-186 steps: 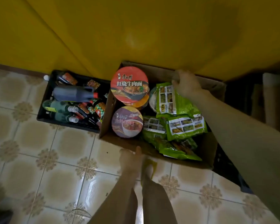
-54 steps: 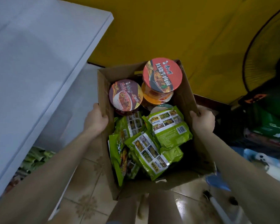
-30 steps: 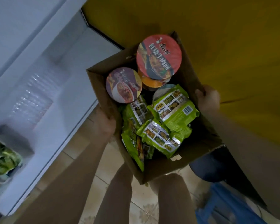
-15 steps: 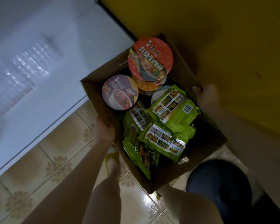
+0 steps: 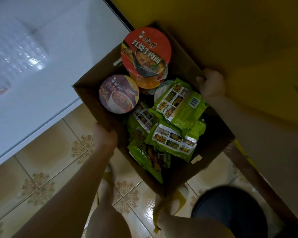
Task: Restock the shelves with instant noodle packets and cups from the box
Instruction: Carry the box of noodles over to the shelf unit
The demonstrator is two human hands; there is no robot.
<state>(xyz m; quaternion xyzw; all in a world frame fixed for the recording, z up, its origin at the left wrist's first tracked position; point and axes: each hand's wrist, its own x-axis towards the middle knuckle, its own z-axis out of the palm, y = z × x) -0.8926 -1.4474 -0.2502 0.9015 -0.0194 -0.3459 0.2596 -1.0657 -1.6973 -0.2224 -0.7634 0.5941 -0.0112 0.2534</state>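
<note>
Box of noodle stock: held above the tiled floor by opposite walls. Fingers of left hand curled round the left rim; right hand clamped on the right rim. Inside: red cup perched on an orange cup at the far corner, purple cup beside, green packets heaped nearer. Risks: any tilt likely to topple the perched red cup; soft cardboard liable to buckle under the grip.

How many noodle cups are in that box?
4, all in the box: red-lidded cup atop an orange cup, purple-lidded cup beside them, pale-lidded cup half under a green packet. More may be hidden.
</note>
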